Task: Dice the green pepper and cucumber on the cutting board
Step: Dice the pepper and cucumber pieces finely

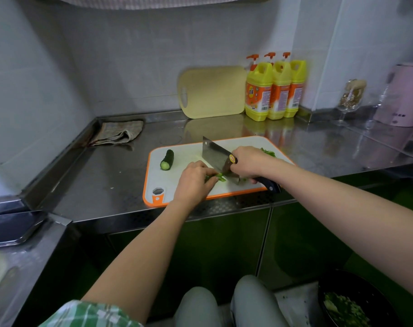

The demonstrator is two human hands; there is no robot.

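A white cutting board with an orange rim (151,171) lies on the steel counter. My right hand (248,162) grips a cleaver (216,155) by its black handle, the blade's edge down on the board. Green pepper strips (216,177) lie just left of the blade, and my left hand (193,182) holds them down with curled fingers. At the board's far left lies a short cucumber piece (167,160), cut end toward me. A small heap of diced green pepper (269,152) shows behind my right hand.
A yellow cutting board (212,92) leans on the wall beside three yellow detergent bottles (275,90). A folded cloth (120,133) lies at the back left. A glass (349,100) and a pink appliance (403,95) stand at the right. A dark bowl of green scraps (347,305) sits on the floor.
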